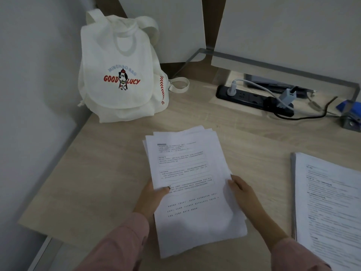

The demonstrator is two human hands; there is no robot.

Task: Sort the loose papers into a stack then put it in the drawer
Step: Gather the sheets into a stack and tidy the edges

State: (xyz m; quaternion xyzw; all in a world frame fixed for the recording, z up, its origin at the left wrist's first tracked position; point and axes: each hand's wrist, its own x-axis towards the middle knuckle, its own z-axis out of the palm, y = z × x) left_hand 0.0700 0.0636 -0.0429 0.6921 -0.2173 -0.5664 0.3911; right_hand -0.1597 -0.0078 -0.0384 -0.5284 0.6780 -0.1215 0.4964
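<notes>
My left hand [154, 194] pinches the sheaf of papers [191, 173] at its left edge, thumb on the printed top sheet and fingers underneath. My right hand [242, 190] lies with fairly straight fingers pressed against the right edge, gripping nothing. The sheaf hangs just above the desk [97, 173], in front of me, and its far corners are fanned and uneven. To square it well, I judge I should loosen the pinch, stand the sheets on one edge and tap them on the wood, then turn and tap the adjoining edge, with both palms as guides so nothing slides out. A second pile of printed sheets [328, 192] lies at my right, apart from mine, and probably belongs in the same stack. As for containers, the drawer is not in view. The white backpack [119, 75] stands in the corner with its flap down, so its contents are hidden. The framed recess at the back holds a black power strip [248, 97] with plugs in it.
</notes>
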